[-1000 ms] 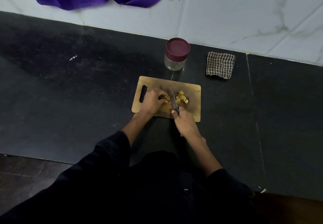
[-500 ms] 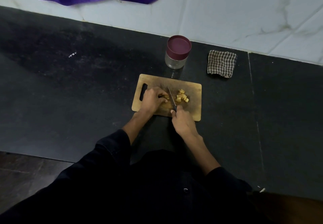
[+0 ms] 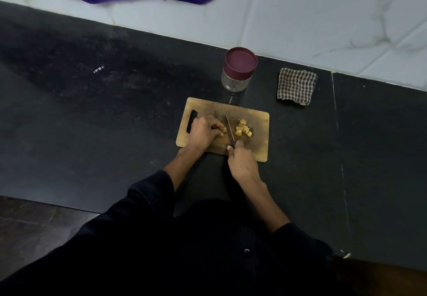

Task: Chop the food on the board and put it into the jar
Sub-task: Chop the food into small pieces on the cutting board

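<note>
Wooden board (image 3: 256, 120) on the dark surface (image 3: 115, 134): left hand (image 3: 203, 131), fingers (image 3: 216, 126) curled, pins uncut food (image 3: 223, 130); right hand (image 3: 241, 162) grips the knife (image 3: 230, 131) beside it. Cut pieces (image 3: 243, 129) lie right of the blade; lidded jar (image 3: 238, 72) stands behind.

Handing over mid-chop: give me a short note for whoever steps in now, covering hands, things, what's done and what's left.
Left hand holds the uncut piece down on the cutting board.
Right hand grips the knife, blade on the board between the piece and the cut chunks.
Jar stands behind the board, maroon lid on, apparently empty.
Done: some chunks cut.
Left: finish chopping, open the jar, load the food.
</note>
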Tool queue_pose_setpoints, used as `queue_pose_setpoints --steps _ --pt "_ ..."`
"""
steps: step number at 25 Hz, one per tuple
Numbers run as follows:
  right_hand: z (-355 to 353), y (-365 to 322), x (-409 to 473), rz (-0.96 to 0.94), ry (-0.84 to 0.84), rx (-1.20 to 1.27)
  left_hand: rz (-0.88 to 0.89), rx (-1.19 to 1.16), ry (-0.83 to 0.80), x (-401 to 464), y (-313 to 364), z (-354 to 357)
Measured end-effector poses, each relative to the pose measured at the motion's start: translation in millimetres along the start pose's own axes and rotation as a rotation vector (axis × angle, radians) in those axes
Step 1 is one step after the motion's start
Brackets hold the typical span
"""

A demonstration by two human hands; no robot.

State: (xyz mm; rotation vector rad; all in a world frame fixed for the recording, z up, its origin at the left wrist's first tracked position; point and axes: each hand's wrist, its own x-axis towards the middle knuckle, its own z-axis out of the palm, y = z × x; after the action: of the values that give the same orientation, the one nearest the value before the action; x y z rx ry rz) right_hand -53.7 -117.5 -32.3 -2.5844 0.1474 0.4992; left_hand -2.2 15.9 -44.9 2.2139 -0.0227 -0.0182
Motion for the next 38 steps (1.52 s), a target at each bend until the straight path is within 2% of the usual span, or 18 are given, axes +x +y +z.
queue_pose_setpoints --steps 14,27,38 --pt "-0.7 -3.4 2.5 -0.049 0.035 0.032 0.012 0.014 -0.007 2.1 -1.9 -1.1" --pt "-0.5 -6.1 3.5 -0.064 0.043 -0.056 0.001 -0.009 -0.013 4.8 -7.4 3.0" --pt "-2.5 -21.2 16.9 0.057 -0.075 -0.121 -0.008 0.0 -0.021 5.7 -5.3 1.2"
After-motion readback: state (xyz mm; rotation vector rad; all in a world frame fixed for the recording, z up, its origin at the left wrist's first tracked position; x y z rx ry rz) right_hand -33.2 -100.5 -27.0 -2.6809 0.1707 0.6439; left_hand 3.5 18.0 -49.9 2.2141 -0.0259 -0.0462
